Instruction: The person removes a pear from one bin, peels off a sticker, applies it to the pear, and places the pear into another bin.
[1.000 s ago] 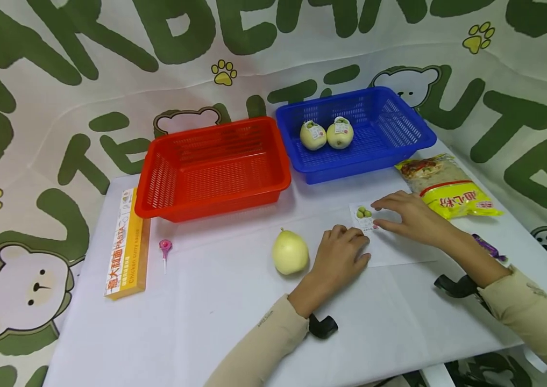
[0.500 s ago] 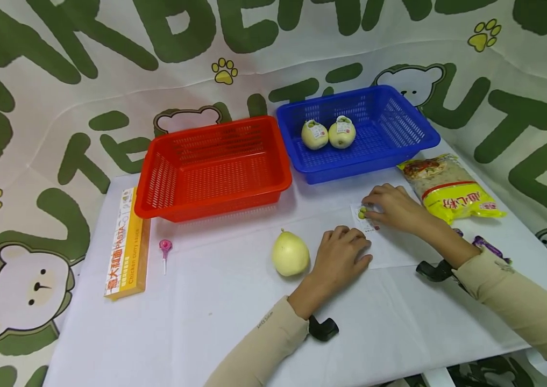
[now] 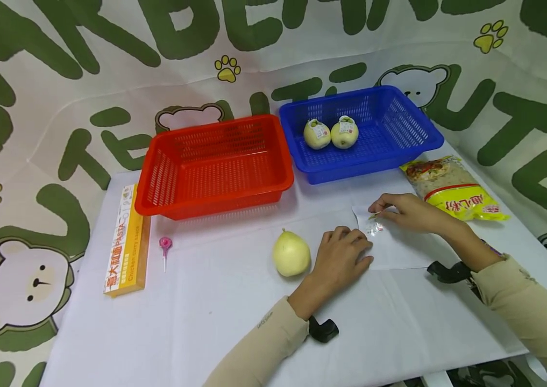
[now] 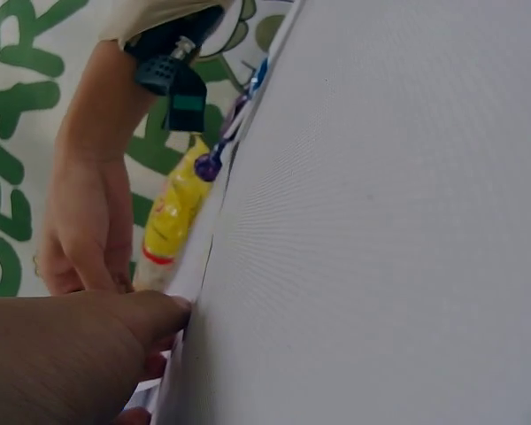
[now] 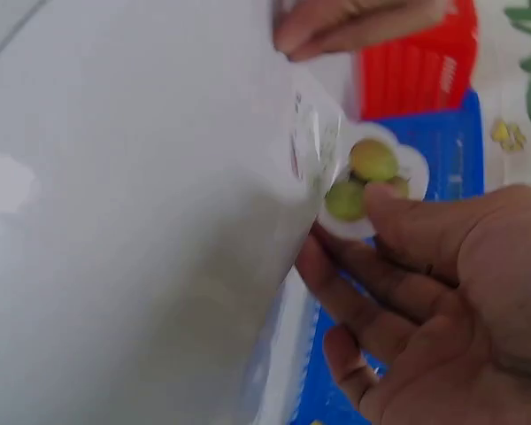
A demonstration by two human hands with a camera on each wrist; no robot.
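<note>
Sticker [image 5: 365,181], glossy, with green fruit print, half-peeled off the backing sheet [image 3: 399,247] on the desk [image 3: 215,322]. Right hand [image 3: 411,212] pinches its edge; left hand [image 3: 343,255] lies flat with fingers relaxed, pressing the sheet's near corner. Risks: the thin film could tear or curl onto itself if pulled fast, or the sheet could slip. Bare smooth pear [image 3: 291,253] sits beside the left hand. Farther back: perforated plastic red basket [image 3: 210,166], blue basket [image 3: 399,134] with two labelled pears [image 3: 331,133], and a crinkly noodle bag [image 3: 452,188].
</note>
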